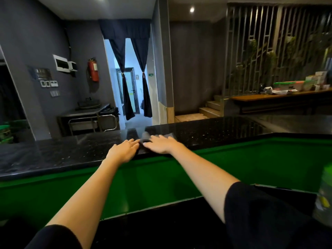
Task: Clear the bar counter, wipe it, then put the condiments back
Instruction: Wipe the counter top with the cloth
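The black speckled bar counter (206, 131) runs across the middle of the head view, above a green inner panel. A dark grey cloth (162, 136) lies flat on the counter near its front edge. My right hand (161, 143) presses flat on the cloth, fingers spread. My left hand (124, 150) rests flat beside it, its fingertips touching the cloth's left edge. Both arms reach forward over the green panel. No condiments show on the counter.
A blurred green-capped bottle (325, 193) stands at the right edge, close to me. A wooden table (260, 97) with boxes sits at the far right. A metal trolley (89, 119) and a curtained doorway (133, 78) are beyond the counter.
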